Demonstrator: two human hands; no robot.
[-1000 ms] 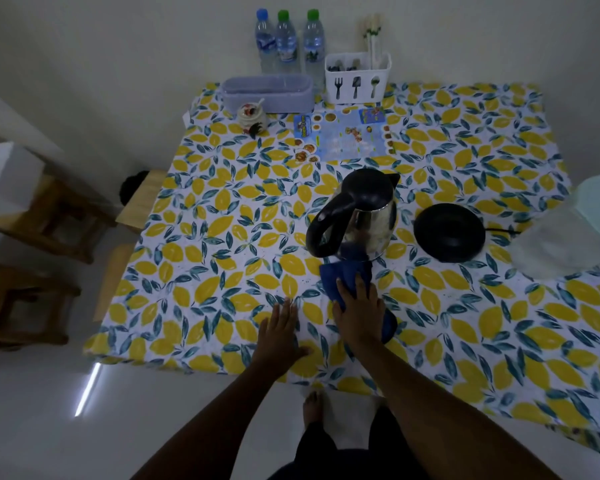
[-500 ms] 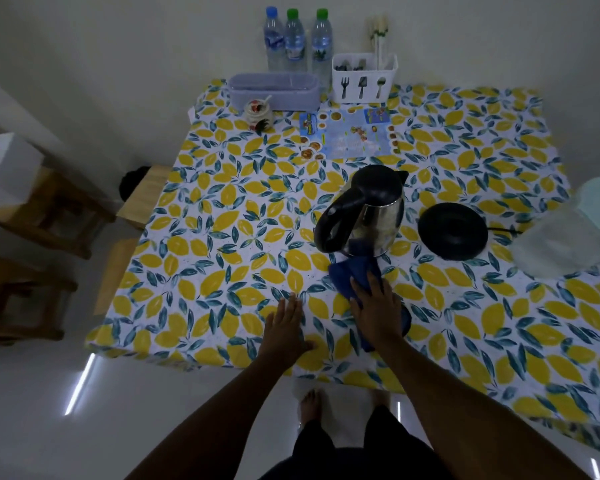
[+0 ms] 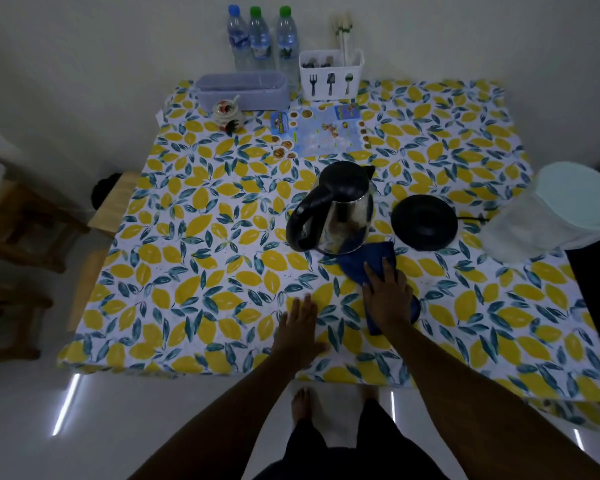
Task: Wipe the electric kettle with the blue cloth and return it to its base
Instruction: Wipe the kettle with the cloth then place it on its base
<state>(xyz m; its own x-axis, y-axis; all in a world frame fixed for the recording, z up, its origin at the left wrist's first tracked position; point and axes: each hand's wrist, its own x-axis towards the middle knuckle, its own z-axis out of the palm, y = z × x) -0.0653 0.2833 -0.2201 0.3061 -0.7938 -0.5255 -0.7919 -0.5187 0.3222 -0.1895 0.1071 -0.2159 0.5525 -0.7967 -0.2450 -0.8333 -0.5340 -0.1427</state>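
Electric kettle [image 3: 340,209] stands mid-desk, off its base [image 3: 424,221] just right. Polished steel likely slippery; take the black handle [image 3: 300,220]. Blue cloth [image 3: 368,261], soft and limp, lies under the flat, open right hand [image 3: 387,296]. Left hand [image 3: 300,329] flat, holding nothing.

kettle [image 3: 343,216]: polished steel body, mirror-glossy; matt black plastic lid and handle
base [image 3: 424,221]: black plastic, matt
cloth [image 3: 368,261]: blue fabric, soft, matt
tablecloth [image 3: 194,265]: smooth printed sheet, faint sheen
stool [image 3: 25,223]: bare wood
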